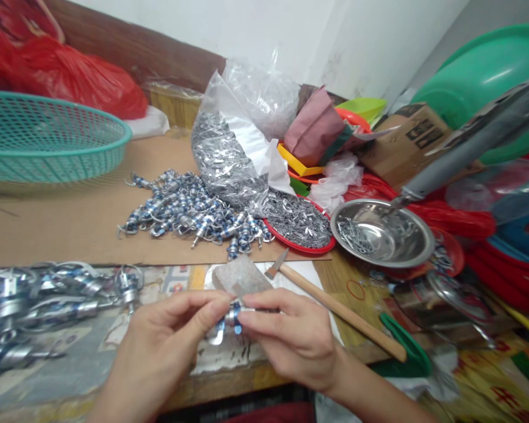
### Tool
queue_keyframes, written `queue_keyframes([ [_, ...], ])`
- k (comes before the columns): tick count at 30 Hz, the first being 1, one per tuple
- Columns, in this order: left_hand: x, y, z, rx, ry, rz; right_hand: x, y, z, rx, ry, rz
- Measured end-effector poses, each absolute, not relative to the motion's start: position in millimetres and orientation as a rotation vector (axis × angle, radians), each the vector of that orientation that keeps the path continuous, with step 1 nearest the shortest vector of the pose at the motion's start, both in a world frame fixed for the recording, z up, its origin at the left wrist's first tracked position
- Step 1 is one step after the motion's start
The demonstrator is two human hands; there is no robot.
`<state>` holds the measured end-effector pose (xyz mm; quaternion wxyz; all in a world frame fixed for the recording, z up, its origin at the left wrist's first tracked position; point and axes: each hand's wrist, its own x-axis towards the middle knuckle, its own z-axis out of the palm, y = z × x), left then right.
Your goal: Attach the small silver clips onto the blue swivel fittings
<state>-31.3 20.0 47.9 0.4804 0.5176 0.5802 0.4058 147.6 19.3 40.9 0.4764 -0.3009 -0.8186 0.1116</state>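
Note:
Between my left hand (171, 335) and my right hand (291, 332) is a small silver-and-blue metal part (233, 317). Fingers of both hands pinch it from either side, hiding its ends. Just behind it lies a grey metal block (240, 275) at the table's front. A hammer (339, 308) with a wooden handle rests to the right of the block. Many similar silver-and-blue parts (189, 205) are heaped on the cardboard, and larger-looking ones (39, 305) lie at the left front.
A red tray (297, 223) of small metal pieces and a steel bowl (381, 235) with pins stand right of centre. Behind the heap sits a clear bag (224, 153) of metal pieces. A teal basket (48, 138) is at the left, a green scoop (417, 352) at the right.

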Motion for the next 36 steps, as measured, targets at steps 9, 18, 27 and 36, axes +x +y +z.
queue_keyframes([
  [9, -16.6, 4.5, 37.8, 0.743, 1.21, 1.171, 134.1, 12.2, 42.7, -0.94, -1.69, 0.691],
  [18, -13.8, 11.7, 42.6, 0.804, 1.137, 1.076, 220.6, 112.1, 58.7, -1.969, -2.037, 0.009],
  [27, -19.4, 20.8, 35.4, 0.836, 1.002, 0.952, 246.2, 157.2, 35.6, -2.244, -2.123, 0.003],
  [36, -23.1, 22.5, 20.5, 0.858, 1.042, 1.046, 226.1, 130.4, 49.9, -1.886, -1.922, 0.295],
])
